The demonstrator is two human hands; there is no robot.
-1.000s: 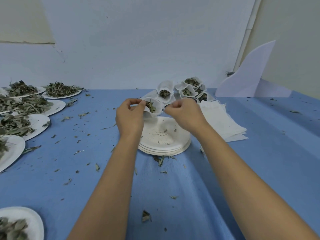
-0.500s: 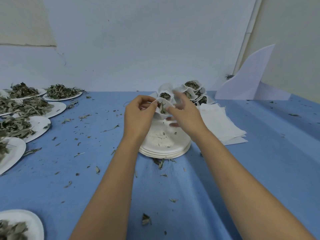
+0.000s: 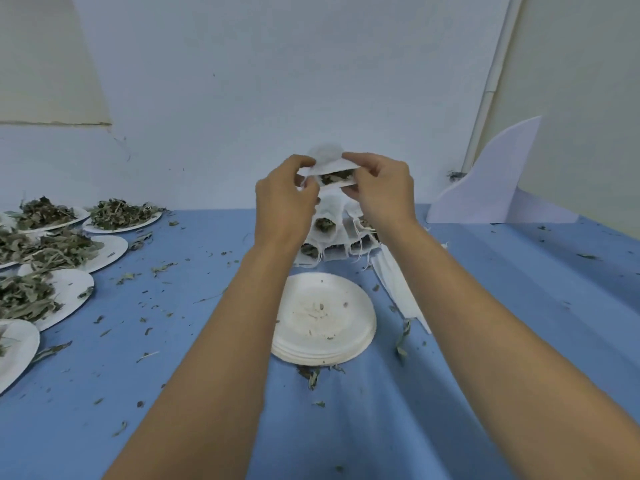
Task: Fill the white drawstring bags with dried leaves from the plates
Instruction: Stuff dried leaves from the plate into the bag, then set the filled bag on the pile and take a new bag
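Two hands share one white drawstring bag [image 3: 329,168], held clear of the table, in front of the wall and directly above the heap of filled bags [image 3: 323,233]. The left hand [image 3: 282,202] pinches the bag's left edge between thumb and fingertips, and the right hand [image 3: 381,192] pinches the right edge the same way. Dried leaves [image 3: 334,176] show dark in the mouth between them. The bag looks charged, so the step in hand is most likely closing it, or settling the contents before it joins the heap. Whether the fingers have the cord itself or only cloth is too small to tell. To do it well, keep the mouth facing up and level so nothing spills. Draw the two sides apart evenly rather than tugging one, since thin fabric puckers crookedly under a lopsided pull. Tuck in any leaf that pokes past the rim first, or the neck will not cinch fully. Working over the stack of empty plates [image 3: 322,320] rather than the blue cloth [image 3: 166,341] would catch crumbs, as the cloth is already littered with scraps. The heaped plates [image 3: 59,247] at the left and the flat unfilled bags [image 3: 398,289] by the right forearm suggest plenty of work remains.
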